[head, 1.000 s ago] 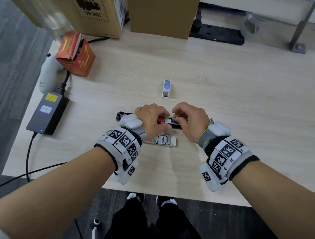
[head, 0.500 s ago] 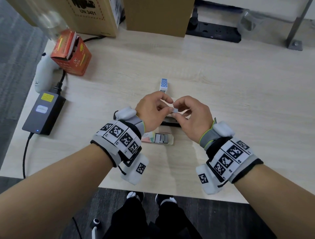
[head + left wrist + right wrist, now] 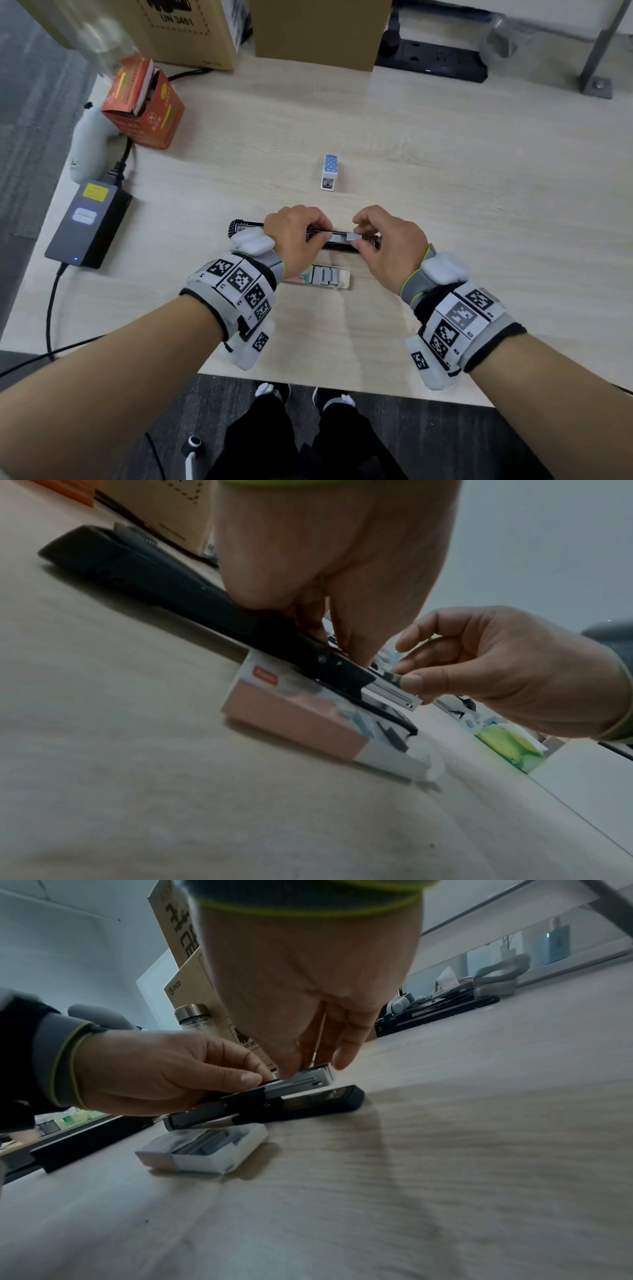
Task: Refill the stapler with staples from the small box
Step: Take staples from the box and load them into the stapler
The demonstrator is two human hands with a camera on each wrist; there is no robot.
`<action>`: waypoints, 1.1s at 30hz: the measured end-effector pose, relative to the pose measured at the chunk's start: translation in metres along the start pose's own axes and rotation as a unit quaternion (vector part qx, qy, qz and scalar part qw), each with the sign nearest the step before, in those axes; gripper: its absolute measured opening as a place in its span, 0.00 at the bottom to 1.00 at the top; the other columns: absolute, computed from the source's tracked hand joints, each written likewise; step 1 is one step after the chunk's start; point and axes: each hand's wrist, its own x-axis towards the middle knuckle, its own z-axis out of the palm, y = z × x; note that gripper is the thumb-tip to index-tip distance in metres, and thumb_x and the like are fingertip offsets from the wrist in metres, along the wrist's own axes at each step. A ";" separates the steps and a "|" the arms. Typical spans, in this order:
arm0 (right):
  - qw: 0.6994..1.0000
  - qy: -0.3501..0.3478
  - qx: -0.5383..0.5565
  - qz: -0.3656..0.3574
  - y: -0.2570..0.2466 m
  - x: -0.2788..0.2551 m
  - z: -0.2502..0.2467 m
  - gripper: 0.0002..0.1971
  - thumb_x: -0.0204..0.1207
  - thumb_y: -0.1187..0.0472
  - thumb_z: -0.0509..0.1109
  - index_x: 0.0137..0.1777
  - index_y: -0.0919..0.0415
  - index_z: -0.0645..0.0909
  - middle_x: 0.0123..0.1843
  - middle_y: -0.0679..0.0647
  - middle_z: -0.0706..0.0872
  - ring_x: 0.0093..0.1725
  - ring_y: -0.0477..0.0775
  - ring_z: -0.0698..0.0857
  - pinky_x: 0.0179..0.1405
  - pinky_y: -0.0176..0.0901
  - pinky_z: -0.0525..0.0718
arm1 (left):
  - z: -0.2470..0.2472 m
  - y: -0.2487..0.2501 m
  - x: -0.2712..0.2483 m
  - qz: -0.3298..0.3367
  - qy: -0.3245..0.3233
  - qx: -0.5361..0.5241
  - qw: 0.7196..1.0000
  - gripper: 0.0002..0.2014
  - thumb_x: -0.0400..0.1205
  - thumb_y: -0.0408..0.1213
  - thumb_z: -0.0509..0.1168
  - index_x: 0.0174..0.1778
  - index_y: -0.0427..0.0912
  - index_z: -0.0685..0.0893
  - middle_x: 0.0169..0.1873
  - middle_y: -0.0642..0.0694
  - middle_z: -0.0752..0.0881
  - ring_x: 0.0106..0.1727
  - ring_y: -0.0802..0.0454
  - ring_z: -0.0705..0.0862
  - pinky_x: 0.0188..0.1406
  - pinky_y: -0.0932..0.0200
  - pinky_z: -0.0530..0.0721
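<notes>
The right hand pinches a short grey strip of staples between thumb and forefinger, holding it right on the metal channel of the stapler. The left hand is curled over the stapler's middle, fingers gripping the black body and pinning it down. The stapler lies opened out flat on the table, long and black, one end poking out to the left past the left wrist, the silver staple rail showing between the two hands.

Just beside it on the near side lies the small box of staples, its white tray slid partway out with grey strips lying inside; from the left wrist view its sleeve looks pinkish, and the stapler seems to touch or overlap its far edge.

Farther out on the table stands a little white item with a blue dotted top, well apart from the hands. Off to the left sit a black power adapter with its cable and an opened orange carton. Along the far edge are cardboard boxes and a black power strip.
</notes>
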 end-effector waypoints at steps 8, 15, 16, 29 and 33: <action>0.999 -0.014 -0.036 0.005 0.000 0.005 0.007 0.14 0.71 0.63 0.73 0.55 0.53 0.78 0.47 0.45 0.90 0.48 0.52 0.85 0.44 0.41 0.76 | 0.001 -0.001 0.001 -0.002 -0.009 0.005 1.000 0.04 0.77 0.43 0.68 0.45 0.51 0.86 0.42 0.52 0.88 0.45 0.51 0.84 0.53 0.46 0.81; 0.995 0.041 -0.074 -0.046 0.006 -0.005 0.004 0.13 0.69 0.60 0.76 0.52 0.56 0.80 0.44 0.49 0.86 0.51 0.55 0.78 0.44 0.39 0.69 | 0.001 -0.005 0.002 0.000 -0.010 0.001 1.000 0.03 0.77 0.43 0.68 0.44 0.52 0.86 0.44 0.52 0.88 0.48 0.51 0.84 0.56 0.46 0.80; 0.995 0.040 -0.081 -0.043 0.007 -0.007 0.004 0.12 0.69 0.60 0.75 0.51 0.56 0.80 0.43 0.48 0.86 0.50 0.55 0.78 0.44 0.39 0.69 | 0.002 -0.005 0.002 0.001 -0.010 0.004 1.000 0.03 0.77 0.43 0.68 0.44 0.53 0.86 0.44 0.52 0.88 0.48 0.51 0.84 0.56 0.46 0.80; 0.992 0.059 -0.085 -0.075 0.009 -0.019 0.007 0.09 0.69 0.61 0.75 0.48 0.57 0.82 0.40 0.49 0.84 0.49 0.53 0.75 0.46 0.39 0.69 | -0.002 -0.011 -0.009 0.119 0.048 0.042 0.991 0.09 0.74 0.43 0.67 0.49 0.48 0.85 0.46 0.48 0.85 0.46 0.46 0.81 0.50 0.47 0.78; 0.994 0.001 -0.053 -0.094 -0.001 -0.029 0.015 0.07 0.71 0.64 0.72 0.47 0.56 0.81 0.41 0.50 0.86 0.46 0.56 0.78 0.44 0.48 0.78 | -0.004 -0.010 -0.022 0.173 0.091 0.092 0.977 0.04 0.75 0.38 0.68 0.44 0.45 0.83 0.41 0.47 0.83 0.41 0.45 0.78 0.41 0.52 0.72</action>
